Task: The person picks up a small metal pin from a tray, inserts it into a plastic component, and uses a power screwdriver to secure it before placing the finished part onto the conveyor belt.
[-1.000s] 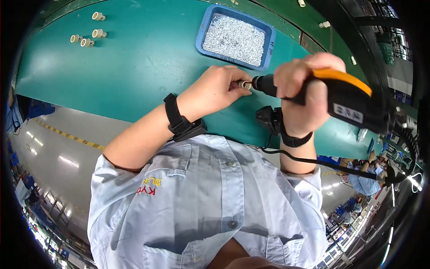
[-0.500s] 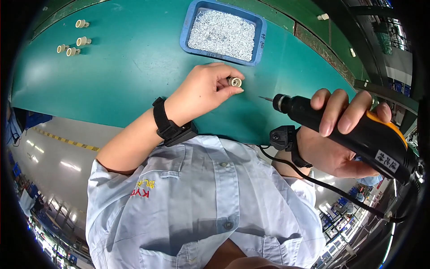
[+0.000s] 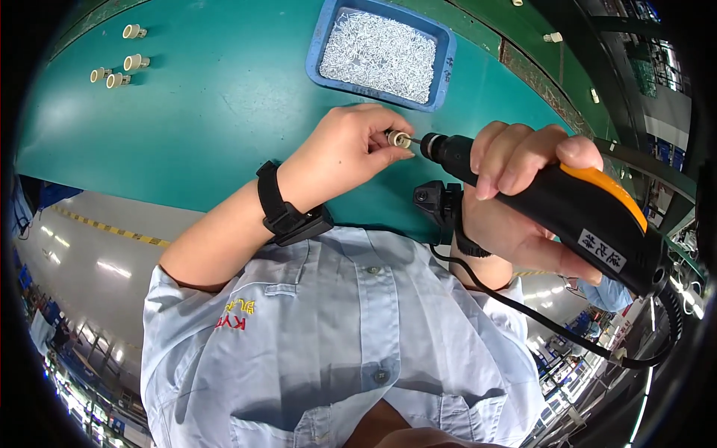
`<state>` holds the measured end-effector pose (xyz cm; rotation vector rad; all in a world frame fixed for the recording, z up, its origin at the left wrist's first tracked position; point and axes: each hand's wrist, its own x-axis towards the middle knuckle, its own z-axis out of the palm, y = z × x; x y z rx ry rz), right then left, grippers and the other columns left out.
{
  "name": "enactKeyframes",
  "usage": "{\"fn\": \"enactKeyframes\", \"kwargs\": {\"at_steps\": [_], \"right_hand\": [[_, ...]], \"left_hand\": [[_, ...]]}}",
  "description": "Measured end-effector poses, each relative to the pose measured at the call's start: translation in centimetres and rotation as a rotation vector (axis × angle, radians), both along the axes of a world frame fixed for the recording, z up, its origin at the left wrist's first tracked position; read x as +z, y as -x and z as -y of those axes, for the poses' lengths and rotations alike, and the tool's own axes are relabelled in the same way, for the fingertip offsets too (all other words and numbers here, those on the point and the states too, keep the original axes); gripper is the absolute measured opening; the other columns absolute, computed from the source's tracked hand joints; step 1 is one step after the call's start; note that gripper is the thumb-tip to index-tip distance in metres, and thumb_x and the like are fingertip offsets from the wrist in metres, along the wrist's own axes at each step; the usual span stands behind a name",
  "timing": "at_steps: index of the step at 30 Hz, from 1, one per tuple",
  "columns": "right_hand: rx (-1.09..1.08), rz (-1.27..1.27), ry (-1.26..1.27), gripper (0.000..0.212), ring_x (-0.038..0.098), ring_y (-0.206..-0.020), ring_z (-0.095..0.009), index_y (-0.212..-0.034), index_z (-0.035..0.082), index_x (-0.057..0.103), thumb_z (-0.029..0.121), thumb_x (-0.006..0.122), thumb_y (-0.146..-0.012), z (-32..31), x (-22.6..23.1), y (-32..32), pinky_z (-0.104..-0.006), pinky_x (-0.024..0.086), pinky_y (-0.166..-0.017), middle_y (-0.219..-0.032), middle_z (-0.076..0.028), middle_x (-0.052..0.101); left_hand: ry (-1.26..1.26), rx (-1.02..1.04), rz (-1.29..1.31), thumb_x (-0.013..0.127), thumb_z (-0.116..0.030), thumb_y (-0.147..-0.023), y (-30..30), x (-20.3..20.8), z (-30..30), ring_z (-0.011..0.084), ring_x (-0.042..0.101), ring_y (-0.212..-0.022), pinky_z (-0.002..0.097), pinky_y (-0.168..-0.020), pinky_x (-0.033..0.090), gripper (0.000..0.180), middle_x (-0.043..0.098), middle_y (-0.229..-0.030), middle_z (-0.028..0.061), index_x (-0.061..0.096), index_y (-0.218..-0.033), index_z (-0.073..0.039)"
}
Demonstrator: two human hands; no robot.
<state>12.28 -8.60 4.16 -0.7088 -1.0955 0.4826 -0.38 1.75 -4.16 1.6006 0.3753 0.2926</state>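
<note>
Between thumb and fingers, my left hand [image 3: 366, 140] pinches a small cream lamp socket [image 3: 401, 140], its open end turned right. My right hand [image 3: 515, 194] is wrapped round a black and orange electric screwdriver [image 3: 560, 205]. Its thin bit reaches the mouth of the socket; whether a screw sits on the tip is too small to tell. Beyond my hands stands a blue plastic tray [image 3: 317, 56] filled with many small silvery screws or pins [image 3: 381, 56].
Several similar cream sockets [image 3: 137, 63] lie on the green tabletop [image 3: 216, 112] at the far left. A few more small pieces, such as a pale socket [image 3: 553, 37], rest beyond a raised edge at the far right. The screwdriver's black cable [image 3: 538, 306] loops at lower right.
My right hand has moved the screwdriver left, bringing its bit from a gap away to the socket's mouth. My left hand keeps the socket in nearly the same place.
</note>
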Motion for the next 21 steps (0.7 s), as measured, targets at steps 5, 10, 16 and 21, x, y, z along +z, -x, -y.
{"fn": "enactKeyframes", "kwargs": {"at_steps": [5, 10, 16, 21], "right_hand": [[-0.052, -0.019, -0.001, 0.093, 0.044, -0.046, -0.014, -0.119, 0.002, 0.044, 0.084, 0.045, -0.073, -0.8, -0.8, 0.3, -0.0297, 0.035, -0.047, -0.069, -0.004, 0.047], [-0.027, -0.011, -0.006, 0.093, 0.044, -0.046, -0.014, -0.116, 0.002, 0.045, 0.085, 0.044, -0.072, -1.2, -1.0, 0.2, -0.0295, 0.036, -0.047, -0.068, -0.004, 0.047], [-0.093, 0.046, 0.094, 0.093, 0.045, -0.046, -0.015, -0.114, 0.003, 0.045, 0.086, 0.044, -0.071, -0.9, -0.8, 0.9, -0.0300, 0.037, -0.046, -0.068, -0.005, 0.048], [-0.122, 0.090, 0.163, 0.092, 0.046, -0.046, -0.016, -0.112, 0.004, 0.046, 0.086, 0.044, -0.071, -0.4, -0.3, 1.2, -0.0303, 0.037, -0.046, -0.068, -0.005, 0.049]], "left_hand": [[0.011, -0.008, -0.007, 0.073, -0.004, -0.076, 0.2, 0.0, -0.3, 0.0179, 0.066, -0.066, 0.0277, -0.058, 0.052, 0.020, 0.065, -0.080, 0.0127, 0.067, -0.094, 0.000], [0.010, 0.012, 0.023, 0.073, -0.004, -0.075, 0.1, 0.0, -0.3, 0.0187, 0.066, -0.065, 0.0286, -0.058, 0.051, 0.020, 0.065, -0.079, 0.0131, 0.067, -0.094, -0.001], [0.019, 0.018, 0.001, 0.073, -0.004, -0.074, 0.1, -0.1, -0.1, 0.0198, 0.066, -0.065, 0.0298, -0.058, 0.051, 0.020, 0.065, -0.078, 0.0136, 0.067, -0.093, -0.001], [-0.006, 0.033, 0.028, 0.073, -0.004, -0.073, 0.2, -0.1, -0.1, 0.0207, 0.065, -0.065, 0.0304, -0.059, 0.051, 0.020, 0.065, -0.079, 0.0136, 0.067, -0.092, -0.001]]}}
